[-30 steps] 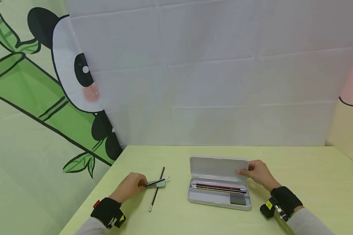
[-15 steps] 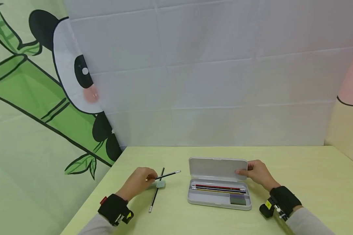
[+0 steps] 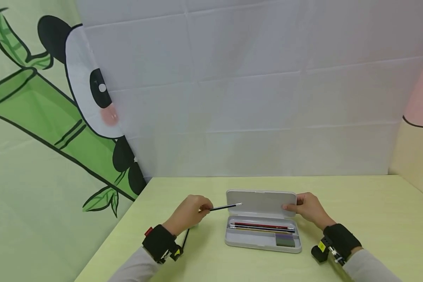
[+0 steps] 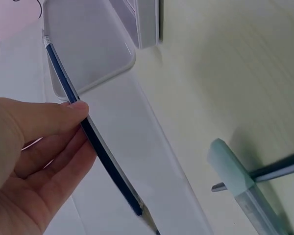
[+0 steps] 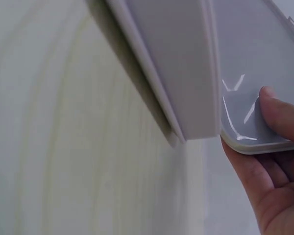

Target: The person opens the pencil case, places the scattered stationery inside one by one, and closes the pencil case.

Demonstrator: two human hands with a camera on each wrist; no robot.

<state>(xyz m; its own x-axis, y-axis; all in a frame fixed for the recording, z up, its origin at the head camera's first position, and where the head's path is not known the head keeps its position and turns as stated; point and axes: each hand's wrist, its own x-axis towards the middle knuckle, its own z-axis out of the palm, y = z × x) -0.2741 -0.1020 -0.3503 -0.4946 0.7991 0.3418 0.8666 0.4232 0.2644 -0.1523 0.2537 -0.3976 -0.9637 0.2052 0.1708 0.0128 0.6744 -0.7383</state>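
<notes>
My left hand (image 3: 188, 211) pinches a dark pencil (image 3: 225, 207) between thumb and fingers, its white-tipped end overlapping the pencil case lid in the head view. In the left wrist view the sharpened point of this pencil (image 4: 108, 159) faces down. The white pencil case (image 3: 246, 235) lies open, with several pencils (image 3: 261, 226) in its back compartment and a grey-green and purple block (image 3: 284, 239) at the front right. My right hand (image 3: 310, 209) grips the right edge of the raised lid (image 3: 257, 203), thumb on its inside face (image 5: 264, 63).
Partly hidden behind the left wrist, another dark pencil (image 3: 185, 239) lies on the yellow table (image 3: 356, 203). Across it lies a slim thing with a pale green end (image 4: 230, 166) and a greyish body. A white cloth (image 3: 250, 98) hangs behind the table.
My left hand has lifted the pencil from beside the green-ended thing and carried it right, up to the case lid. My right hand stays at the lid.
</notes>
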